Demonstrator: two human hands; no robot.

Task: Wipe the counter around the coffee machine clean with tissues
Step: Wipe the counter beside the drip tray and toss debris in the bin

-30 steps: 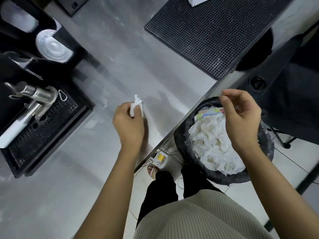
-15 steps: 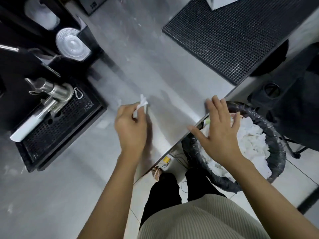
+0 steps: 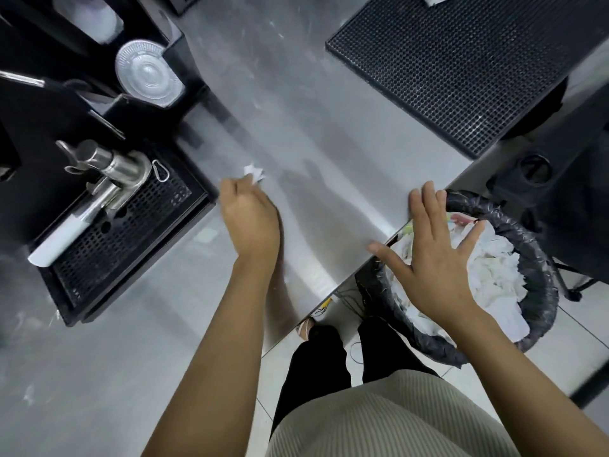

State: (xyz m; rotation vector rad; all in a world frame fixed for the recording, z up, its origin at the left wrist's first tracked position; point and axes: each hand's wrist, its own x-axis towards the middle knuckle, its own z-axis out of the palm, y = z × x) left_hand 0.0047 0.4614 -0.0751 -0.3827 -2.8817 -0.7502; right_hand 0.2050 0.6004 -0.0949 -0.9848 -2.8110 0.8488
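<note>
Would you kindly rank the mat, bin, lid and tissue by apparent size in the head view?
1. mat, even though cropped by the frame
2. bin, partly hidden behind the right hand
3. lid
4. tissue, partly inside the left hand

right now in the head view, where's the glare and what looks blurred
Head view: a bright glare band lies on the steel counter near its front edge, beside the right hand. Head view: soft shadows fall just past the left hand. Head view: the tissue it pinches looks slightly smeared, and the picture's lower left corner is soft.
</note>
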